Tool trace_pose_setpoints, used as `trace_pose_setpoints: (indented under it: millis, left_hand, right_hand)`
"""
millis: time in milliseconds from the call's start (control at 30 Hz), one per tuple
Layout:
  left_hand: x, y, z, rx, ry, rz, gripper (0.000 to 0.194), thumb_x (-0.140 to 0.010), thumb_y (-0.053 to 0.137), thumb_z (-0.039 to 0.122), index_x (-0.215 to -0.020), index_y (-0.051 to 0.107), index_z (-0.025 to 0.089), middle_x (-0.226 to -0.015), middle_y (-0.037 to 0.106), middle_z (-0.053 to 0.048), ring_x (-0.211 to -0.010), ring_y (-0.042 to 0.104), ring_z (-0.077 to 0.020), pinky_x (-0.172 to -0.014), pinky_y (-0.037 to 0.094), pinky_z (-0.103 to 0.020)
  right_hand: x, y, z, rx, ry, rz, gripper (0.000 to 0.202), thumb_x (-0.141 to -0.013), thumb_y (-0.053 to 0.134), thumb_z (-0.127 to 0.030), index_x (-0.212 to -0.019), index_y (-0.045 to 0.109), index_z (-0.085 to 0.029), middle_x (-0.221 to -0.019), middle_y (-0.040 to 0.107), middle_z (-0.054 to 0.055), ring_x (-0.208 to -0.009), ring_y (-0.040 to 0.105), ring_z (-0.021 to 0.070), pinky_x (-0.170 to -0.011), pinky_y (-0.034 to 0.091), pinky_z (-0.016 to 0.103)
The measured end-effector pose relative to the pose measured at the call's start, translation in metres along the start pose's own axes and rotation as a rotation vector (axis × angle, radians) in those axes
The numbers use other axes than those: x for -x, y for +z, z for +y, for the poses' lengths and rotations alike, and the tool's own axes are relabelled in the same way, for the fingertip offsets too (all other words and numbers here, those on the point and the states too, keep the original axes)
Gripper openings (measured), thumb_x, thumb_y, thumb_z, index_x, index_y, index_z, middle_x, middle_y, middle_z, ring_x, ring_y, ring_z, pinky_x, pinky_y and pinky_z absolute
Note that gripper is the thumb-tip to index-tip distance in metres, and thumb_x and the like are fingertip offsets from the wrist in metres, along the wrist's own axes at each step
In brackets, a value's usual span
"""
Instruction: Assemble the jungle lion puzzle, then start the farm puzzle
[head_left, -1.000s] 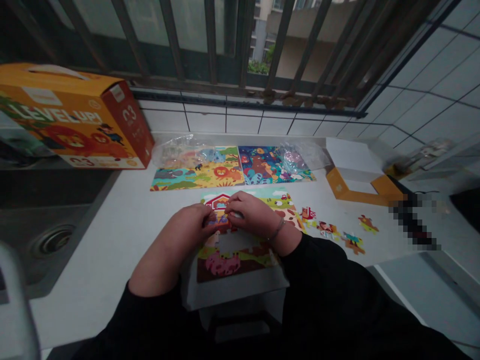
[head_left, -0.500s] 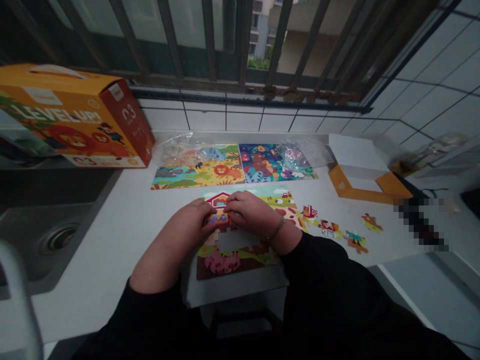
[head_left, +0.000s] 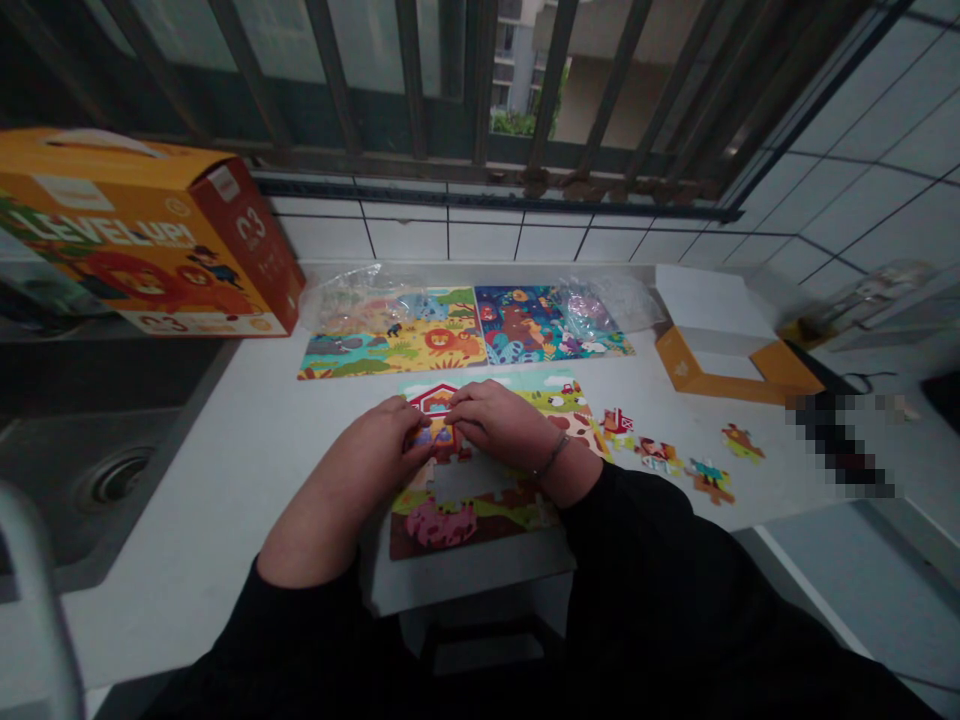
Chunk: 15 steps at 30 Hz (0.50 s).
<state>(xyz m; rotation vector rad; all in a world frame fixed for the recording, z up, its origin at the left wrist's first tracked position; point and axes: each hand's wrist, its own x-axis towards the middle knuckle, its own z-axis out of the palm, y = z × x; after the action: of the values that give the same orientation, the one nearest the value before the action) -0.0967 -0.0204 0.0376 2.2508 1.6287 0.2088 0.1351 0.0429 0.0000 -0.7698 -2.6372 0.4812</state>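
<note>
A farm jigsaw puzzle (head_left: 441, 522) lies on the white counter in front of me, with a bare gap in its middle. Curled at the gap's upper left, my left hand (head_left: 367, 450) has its fingertips on a purple-and-orange puzzle piece (head_left: 442, 437) in the red barn picture. My right hand (head_left: 501, 425) meets the same piece from the other side, its fingers bent and closed. Both hands partly cover the piece, so I cannot tell whether it lies flush. Several loose puzzle pieces (head_left: 658, 455) are spread to the right of the puzzle.
Behind the puzzle are a lion puzzle (head_left: 442, 343) and a dark-blue forest puzzle (head_left: 517, 325), partly under clear plastic bags (head_left: 611, 302). An orange box (head_left: 150, 240) stands left by the sink (head_left: 45, 450). An open orange-and-white box (head_left: 727, 350) sits at right.
Both hands stay at the same puzzle piece with almost no movement. The whole view has shifted slightly.
</note>
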Motion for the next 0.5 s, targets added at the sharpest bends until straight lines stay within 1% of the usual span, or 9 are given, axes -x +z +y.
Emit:
trace_pose_setpoints:
  millis: [133, 167, 267, 300, 400, 500]
  left_hand:
    - [-0.0004, 0.0007, 0.0008, -0.009, -0.013, 0.002, 0.018, -0.098, 0.068, 0.033, -0.104, 0.08, 0.021, -0.11, 0.075, -0.012, -0.106, 0.069, -0.0295, -0.093, 0.053, -0.039]
    - [-0.0003, 0.001, 0.0012, -0.011, -0.016, 0.014, 0.019, -0.097, 0.069, 0.033, -0.107, 0.08, 0.021, -0.113, 0.075, -0.012, -0.107, 0.069, -0.0298, -0.094, 0.054, -0.039]
    - [0.0003, 0.0018, 0.0025, -0.003, -0.005, 0.044, 0.031, -0.097, 0.069, 0.032, -0.125, 0.078, 0.022, -0.122, 0.075, -0.013, -0.114, 0.069, -0.0308, -0.101, 0.054, -0.041]
    - [0.0006, 0.0021, 0.0027, 0.001, 0.001, 0.042, 0.032, -0.098, 0.068, 0.033, -0.127, 0.077, 0.023, -0.123, 0.075, -0.013, -0.115, 0.068, -0.0309, -0.102, 0.054, -0.041]
    - [0.0008, 0.0037, 0.0013, 0.007, 0.018, 0.02, 0.028, -0.1, 0.063, 0.036, -0.119, 0.08, 0.023, -0.118, 0.073, -0.013, -0.111, 0.068, -0.0303, -0.099, 0.053, -0.041]
    - [-0.0017, 0.008, -0.004, 0.008, 0.032, 0.027, 0.03, -0.1, 0.06, 0.039, -0.113, 0.08, 0.02, -0.111, 0.072, -0.013, -0.104, 0.067, -0.0307, -0.094, 0.053, -0.042]
  right_hand:
    - [0.0001, -0.0053, -0.0041, 0.023, 0.035, 0.021, 0.022, -0.107, 0.063, -0.011, -0.114, 0.083, -0.017, -0.118, 0.078, 0.011, -0.114, 0.066, 0.0251, -0.104, 0.048, 0.04]
    - [0.0002, -0.0065, -0.0052, 0.034, 0.052, 0.02, 0.022, -0.106, 0.063, -0.01, -0.113, 0.083, -0.017, -0.115, 0.078, 0.011, -0.113, 0.065, 0.0255, -0.103, 0.048, 0.04]
    - [0.0007, -0.0078, -0.0069, 0.067, 0.092, 0.002, 0.019, -0.106, 0.064, -0.011, -0.11, 0.083, -0.016, -0.108, 0.075, 0.011, -0.108, 0.064, 0.0262, -0.1, 0.047, 0.04]
    - [0.0009, -0.0074, -0.0068, 0.079, 0.097, 0.0, 0.019, -0.106, 0.065, -0.013, -0.111, 0.083, -0.016, -0.108, 0.074, 0.011, -0.107, 0.063, 0.0261, -0.099, 0.047, 0.04]
    - [0.0011, -0.0051, -0.0057, 0.117, 0.112, 0.022, 0.021, -0.108, 0.063, -0.016, -0.115, 0.083, -0.017, -0.112, 0.073, 0.011, -0.107, 0.061, 0.0259, -0.099, 0.046, 0.039]
    - [0.0011, -0.0049, -0.0049, 0.154, 0.139, 0.008, 0.021, -0.111, 0.062, -0.023, -0.114, 0.083, -0.02, -0.113, 0.072, 0.01, -0.105, 0.059, 0.0261, -0.094, 0.046, 0.038]
